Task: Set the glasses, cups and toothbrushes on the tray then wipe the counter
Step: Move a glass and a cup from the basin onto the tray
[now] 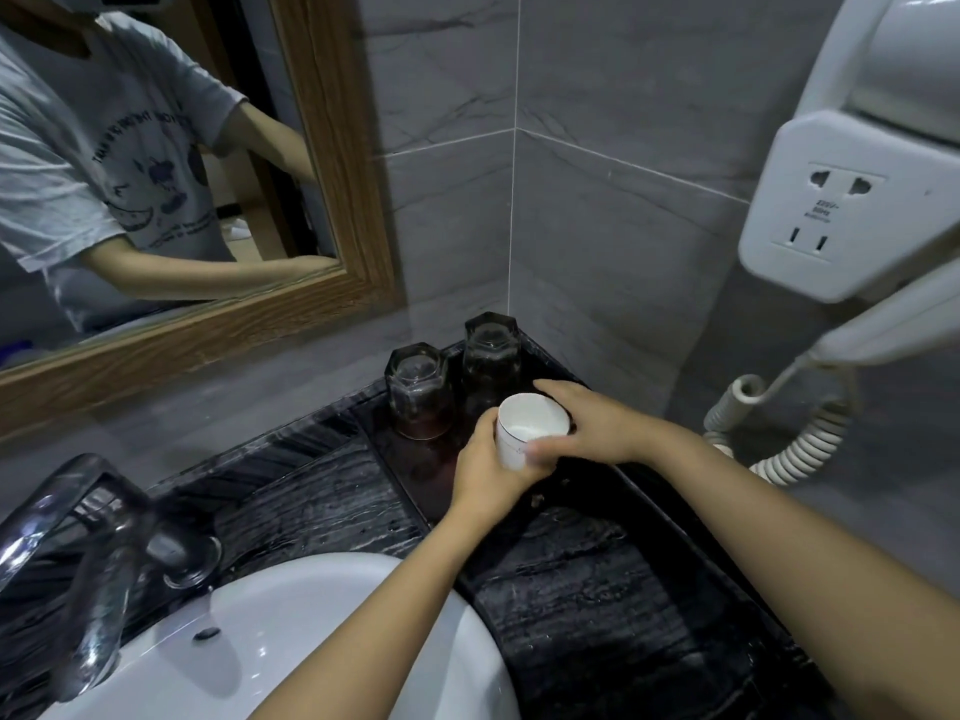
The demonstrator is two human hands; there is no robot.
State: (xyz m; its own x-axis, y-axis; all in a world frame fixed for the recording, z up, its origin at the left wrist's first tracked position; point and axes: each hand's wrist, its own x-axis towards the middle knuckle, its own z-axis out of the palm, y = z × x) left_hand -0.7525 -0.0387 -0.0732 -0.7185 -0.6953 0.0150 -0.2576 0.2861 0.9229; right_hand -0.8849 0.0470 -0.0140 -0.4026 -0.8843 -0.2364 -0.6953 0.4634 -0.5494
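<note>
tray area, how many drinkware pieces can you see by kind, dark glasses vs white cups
dark glasses: 2, one and another, both standing upside down at the far end of the black tray
white cups: 1, the cup held upright over the tray between the left hand and the right hand
toothbrushes: 0 in view
total: 3

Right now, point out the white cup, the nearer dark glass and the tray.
white cup (524,433): head view, inner wall.
nearer dark glass (418,392): head view, side wall.
tray (400,462): head view, left rim.
</note>
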